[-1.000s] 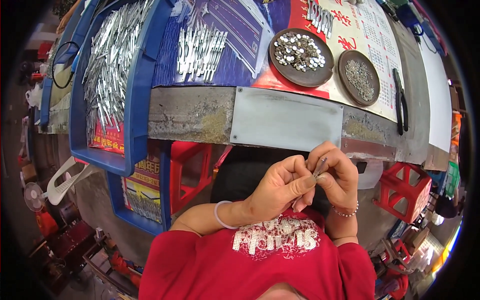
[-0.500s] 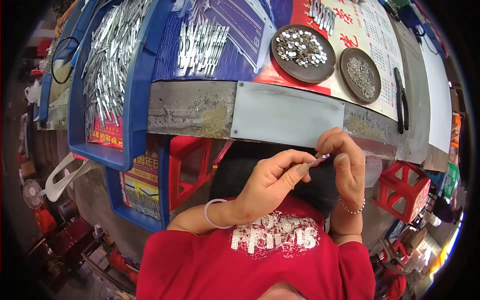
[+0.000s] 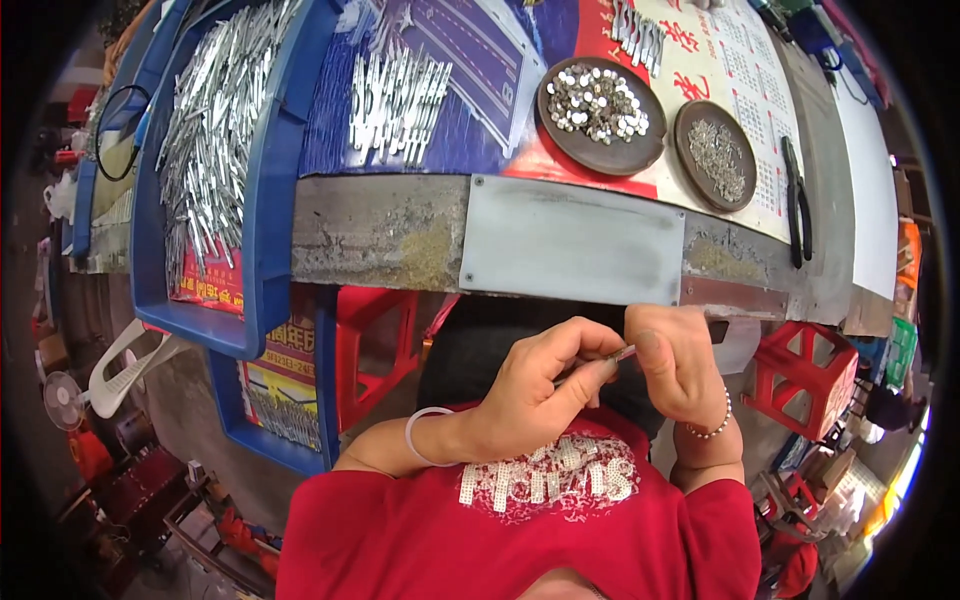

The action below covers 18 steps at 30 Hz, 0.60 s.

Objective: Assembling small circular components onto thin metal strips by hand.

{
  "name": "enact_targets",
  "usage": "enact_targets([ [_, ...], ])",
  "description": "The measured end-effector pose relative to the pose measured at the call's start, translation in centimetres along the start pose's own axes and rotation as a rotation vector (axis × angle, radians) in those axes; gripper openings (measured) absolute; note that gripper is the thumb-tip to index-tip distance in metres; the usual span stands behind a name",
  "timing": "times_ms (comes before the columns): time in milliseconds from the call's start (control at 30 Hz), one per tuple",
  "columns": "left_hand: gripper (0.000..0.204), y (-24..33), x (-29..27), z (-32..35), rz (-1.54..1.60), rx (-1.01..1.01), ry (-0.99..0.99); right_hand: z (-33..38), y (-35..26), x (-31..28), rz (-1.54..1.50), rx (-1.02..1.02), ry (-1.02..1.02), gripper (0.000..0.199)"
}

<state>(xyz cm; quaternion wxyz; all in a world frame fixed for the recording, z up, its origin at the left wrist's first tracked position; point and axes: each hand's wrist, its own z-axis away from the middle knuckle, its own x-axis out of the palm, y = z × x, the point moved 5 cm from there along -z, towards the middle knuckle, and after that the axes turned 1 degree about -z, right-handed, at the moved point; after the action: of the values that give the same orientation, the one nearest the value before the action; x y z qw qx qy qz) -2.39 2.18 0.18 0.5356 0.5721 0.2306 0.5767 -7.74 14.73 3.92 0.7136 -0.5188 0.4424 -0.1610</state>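
Note:
My left hand (image 3: 540, 385) is closed in a pinch, thumb over index finger, on a small, thin silvery metal piece (image 3: 625, 353). Much of that piece is covered by fingers, so its exact kind cannot be made out. Against its far end is my right hand (image 3: 682, 365), back turned up and fingers curled under. The right thumb lies by the piece; what those curled fingers hold, if anything, is hidden. Both hands are above my lap, just in front of the bench edge, below a pale metal plate (image 3: 570, 240) fixed to that edge.
On the bench are flat metal strips (image 3: 398, 105), a dish of small shiny discs (image 3: 560, 140), a dish of tiny pins (image 3: 690, 165), black-handled pliers (image 3: 797, 205) and assembled metal pieces (image 3: 640, 35). A blue bin (image 3: 262, 200) of strips stands left. Red stools (image 3: 375, 350) flank me.
My right hand has rolled over, its fingers folding down from the raised curve over the piece. Both hands have sunk slightly in view. The left pinch on the metal piece continues.

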Motion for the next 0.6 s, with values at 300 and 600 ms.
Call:
enact_targets([
  [300,0.019,1.3,-2.1,-0.3,0.165,-0.025,0.018,-6.4,0.6,-4.8,0.553,-0.225,0.391,0.021],
  [600,0.019,1.1,-3.2,-0.7,0.183,-0.017,0.057,-9.0,1.2,-4.1,0.823,-0.244,0.223,0.025],
])
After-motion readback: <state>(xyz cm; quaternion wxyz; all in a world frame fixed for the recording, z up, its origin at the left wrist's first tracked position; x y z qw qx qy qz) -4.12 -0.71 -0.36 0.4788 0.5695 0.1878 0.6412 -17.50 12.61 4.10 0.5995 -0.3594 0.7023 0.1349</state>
